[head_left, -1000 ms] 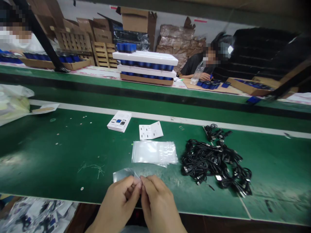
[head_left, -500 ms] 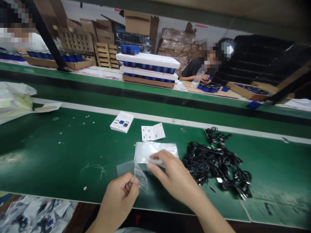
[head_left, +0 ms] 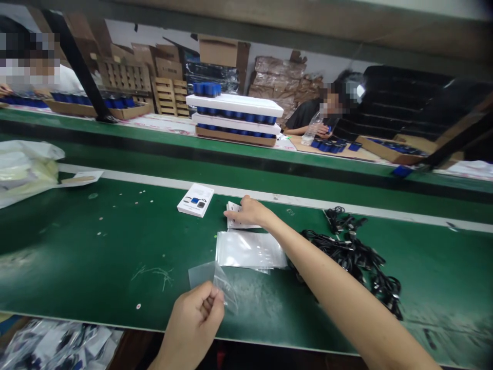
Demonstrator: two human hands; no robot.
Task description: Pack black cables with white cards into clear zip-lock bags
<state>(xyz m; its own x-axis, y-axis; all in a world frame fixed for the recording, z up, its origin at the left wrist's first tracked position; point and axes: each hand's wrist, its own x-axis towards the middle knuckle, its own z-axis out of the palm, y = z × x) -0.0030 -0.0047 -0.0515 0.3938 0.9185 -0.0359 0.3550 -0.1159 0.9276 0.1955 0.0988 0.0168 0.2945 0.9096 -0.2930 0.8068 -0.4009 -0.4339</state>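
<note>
My left hand [head_left: 192, 321] is near the front edge of the green workbench [head_left: 96, 246], pinching a small clear plastic bag [head_left: 206, 277] that sticks out past my fingers. My right arm stretches across the bench, and my right hand [head_left: 249, 211] lies on a folded white leaflet [head_left: 234, 216], covering most of it. Below that hand is a stack of clear zip bags [head_left: 250, 250]. A white product box [head_left: 195, 200] lies to the left of the leaflet. A tangled heap of black cables [head_left: 354, 252] lies on the right, partly hidden by my forearm.
A white plastic bundle [head_left: 23, 172] lies at the bench's far left. Beyond a raised green belt, white trays of blue items [head_left: 233, 105] are stacked. A co-worker [head_left: 311, 118] sits at the far right, and another person [head_left: 38, 72] is at far left. Bags lie on the floor at front left.
My right hand has moved away from the bag stack, forward onto the leaflet, and my arm now extends across the bench. My left hand still holds the small bag.
</note>
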